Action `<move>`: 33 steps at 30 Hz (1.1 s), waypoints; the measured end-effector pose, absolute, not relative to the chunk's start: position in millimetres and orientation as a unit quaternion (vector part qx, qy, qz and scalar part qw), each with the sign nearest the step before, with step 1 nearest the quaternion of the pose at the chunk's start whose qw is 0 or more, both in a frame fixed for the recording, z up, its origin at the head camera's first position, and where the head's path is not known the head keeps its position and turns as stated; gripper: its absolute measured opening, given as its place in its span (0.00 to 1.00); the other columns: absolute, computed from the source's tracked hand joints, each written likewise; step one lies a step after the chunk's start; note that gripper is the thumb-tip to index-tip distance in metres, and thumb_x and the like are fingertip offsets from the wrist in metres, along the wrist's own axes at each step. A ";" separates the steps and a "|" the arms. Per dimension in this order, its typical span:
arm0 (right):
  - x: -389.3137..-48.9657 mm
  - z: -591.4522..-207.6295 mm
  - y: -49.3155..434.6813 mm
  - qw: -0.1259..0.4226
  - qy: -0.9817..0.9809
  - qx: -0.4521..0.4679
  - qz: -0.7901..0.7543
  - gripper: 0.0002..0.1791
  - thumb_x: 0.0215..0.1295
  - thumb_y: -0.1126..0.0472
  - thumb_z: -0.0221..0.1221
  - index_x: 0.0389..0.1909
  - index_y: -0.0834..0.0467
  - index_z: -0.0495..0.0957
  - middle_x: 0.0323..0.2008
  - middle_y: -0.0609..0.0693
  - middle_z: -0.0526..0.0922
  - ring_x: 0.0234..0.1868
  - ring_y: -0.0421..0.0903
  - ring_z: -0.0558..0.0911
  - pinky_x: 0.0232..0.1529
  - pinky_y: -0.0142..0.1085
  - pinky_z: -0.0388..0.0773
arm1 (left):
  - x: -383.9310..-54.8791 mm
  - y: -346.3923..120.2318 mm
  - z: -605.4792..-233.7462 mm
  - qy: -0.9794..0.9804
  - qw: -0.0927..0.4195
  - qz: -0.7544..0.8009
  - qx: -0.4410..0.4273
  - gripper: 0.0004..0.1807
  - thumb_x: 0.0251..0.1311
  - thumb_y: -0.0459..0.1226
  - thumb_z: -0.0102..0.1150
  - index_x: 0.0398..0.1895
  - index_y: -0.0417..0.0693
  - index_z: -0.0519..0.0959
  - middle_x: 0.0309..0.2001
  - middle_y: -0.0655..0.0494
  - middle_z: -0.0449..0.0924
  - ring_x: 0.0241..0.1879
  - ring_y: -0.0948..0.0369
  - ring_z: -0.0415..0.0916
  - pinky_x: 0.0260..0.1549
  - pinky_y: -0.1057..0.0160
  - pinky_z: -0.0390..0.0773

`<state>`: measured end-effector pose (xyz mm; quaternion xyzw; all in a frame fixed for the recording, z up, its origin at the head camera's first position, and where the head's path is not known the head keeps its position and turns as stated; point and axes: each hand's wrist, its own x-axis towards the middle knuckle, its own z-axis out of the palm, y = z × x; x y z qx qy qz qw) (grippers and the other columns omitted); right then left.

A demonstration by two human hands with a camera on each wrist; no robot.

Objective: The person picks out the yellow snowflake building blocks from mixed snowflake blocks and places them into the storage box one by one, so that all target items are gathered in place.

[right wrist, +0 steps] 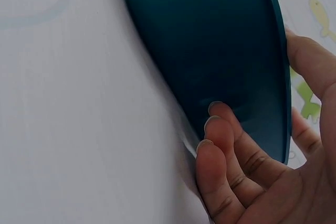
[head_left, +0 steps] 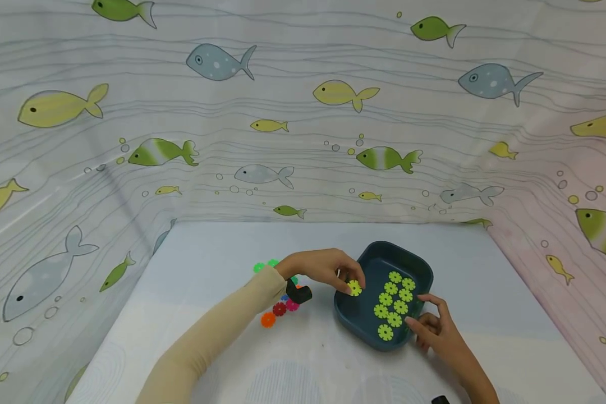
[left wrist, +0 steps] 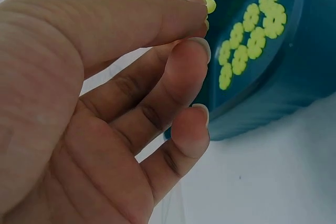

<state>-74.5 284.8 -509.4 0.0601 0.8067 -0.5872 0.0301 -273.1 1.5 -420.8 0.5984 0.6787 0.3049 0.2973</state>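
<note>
A dark blue rectangular tray [head_left: 348, 322] stands at an angle on the table. Inside it, several yellow-green flower-shaped notched discs [head_left: 401, 307] lie in rough rows toward the right side. My left hand [head_left: 328, 268] reaches over the tray's left rim and pinches one more such disc [head_left: 354, 288] between thumb and fingertips; in the left wrist view only a sliver of this disc [left wrist: 210, 5] shows. My right hand [head_left: 434, 328] grips the tray's right side. In the right wrist view, its thumb is at the rim and its fingers touch the outer wall [right wrist: 210, 51].
Left of the tray, partly hidden by the left forearm, lie several loose discs: green ones [head_left: 259, 267], an orange one [head_left: 268, 320], a dark red one [head_left: 279, 309] and a pink one [head_left: 292, 304]. A fish-printed curtain [head_left: 303, 140] surrounds the white table [head_left: 222, 247].
</note>
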 end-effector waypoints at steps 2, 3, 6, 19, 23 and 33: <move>-74.0 -509.8 285.1 0.032 0.805 0.066 -0.589 0.38 0.73 0.55 0.64 0.73 0.48 0.51 0.33 0.60 0.80 0.25 0.53 0.79 0.25 0.42 0.80 | -272.6 6.4 -422.2 0.675 0.299 0.303 0.603 0.13 0.67 0.33 0.66 0.54 0.53 0.84 0.45 0.63 0.85 0.31 0.63 0.80 0.39 0.64 0.82; -73.9 -510.3 285.4 0.032 0.805 0.065 -0.589 0.37 0.73 0.55 0.64 0.72 0.48 0.51 0.33 0.60 0.80 0.25 0.53 0.79 0.25 0.42 0.80 | -272.6 8.8 -423.0 0.672 0.302 0.303 0.604 0.14 0.67 0.33 0.66 0.54 0.53 0.83 0.45 0.62 0.85 0.31 0.63 0.80 0.40 0.64 0.82; -75.0 -512.1 285.7 0.027 0.807 0.057 -0.587 0.37 0.73 0.56 0.64 0.73 0.48 0.51 0.32 0.60 0.80 0.25 0.53 0.79 0.25 0.42 0.80 | -272.1 14.3 -423.7 0.669 0.304 0.298 0.609 0.14 0.67 0.32 0.66 0.54 0.52 0.84 0.45 0.63 0.84 0.31 0.63 0.79 0.40 0.64 0.81; -75.3 -512.7 286.5 0.032 0.807 0.063 -0.586 0.37 0.73 0.55 0.64 0.73 0.48 0.51 0.33 0.59 0.80 0.25 0.53 0.79 0.27 0.42 0.81 | -271.5 30.5 -422.0 0.672 0.354 0.264 0.594 0.15 0.66 0.30 0.66 0.54 0.49 0.85 0.49 0.63 0.83 0.35 0.62 0.83 0.44 0.67 0.81; -75.8 -511.8 285.6 0.036 0.807 0.067 -0.586 0.37 0.73 0.55 0.64 0.73 0.48 0.50 0.33 0.59 0.80 0.25 0.53 0.79 0.27 0.42 0.80 | -272.4 36.4 -419.3 0.663 0.378 0.267 0.588 0.15 0.66 0.29 0.66 0.54 0.50 0.84 0.49 0.61 0.83 0.32 0.60 0.82 0.39 0.64 0.83; -76.2 -507.0 284.5 0.049 0.801 0.084 -0.590 0.38 0.73 0.53 0.64 0.72 0.46 0.50 0.34 0.59 0.80 0.27 0.54 0.79 0.29 0.43 0.81 | -277.2 53.0 -420.9 0.660 0.402 0.246 0.585 0.16 0.65 0.28 0.66 0.56 0.41 0.83 0.51 0.57 0.83 0.32 0.60 0.79 0.39 0.65 0.81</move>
